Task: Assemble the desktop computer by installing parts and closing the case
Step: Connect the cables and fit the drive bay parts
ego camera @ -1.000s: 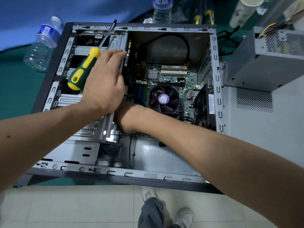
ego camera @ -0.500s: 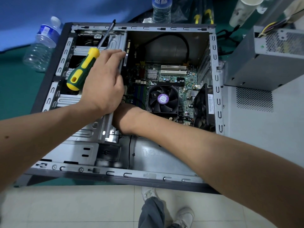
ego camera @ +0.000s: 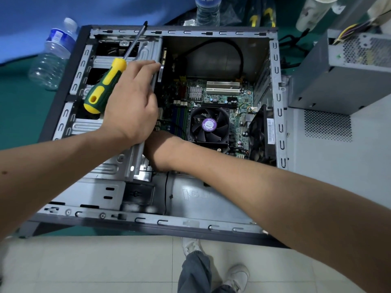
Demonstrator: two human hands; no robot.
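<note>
Far left on the green table (ego camera: 19,98) there's an empty water bottle (ego camera: 50,58) lying beside the open case (ego camera: 148,224), which sits on its side taking up most of my view.

My left hand (ego camera: 131,104) has the screwdriver (ego camera: 105,85) tucked in its curled fingers, shaft pointing up toward the far rim, while the fingertips rest on the edge of the drive cage (ego camera: 137,153). My right hand (ego camera: 156,149) is down behind that cage, next to the motherboard (ego camera: 222,98); only the wrist shows, so I can't tell what the fingers are doing.

Handling-wise, I'd guess the cage is stiff sheet steel with sharp-ish edges, light enough to swing but springy, so grab it by the folded rail, not the thin lip. The board and its cooler fan (ego camera: 209,124) are the fragile bits, so keep the screwdriver tip away from them.

On the right, the power supply (ego camera: 342,72) sits outside the case on what looks like the side panel (ego camera: 338,166), so that's not in yet.

Compared with a second ago, barely anything changed: the left hand and screwdriver drifted a touch, and the right arm stayed put.
</note>
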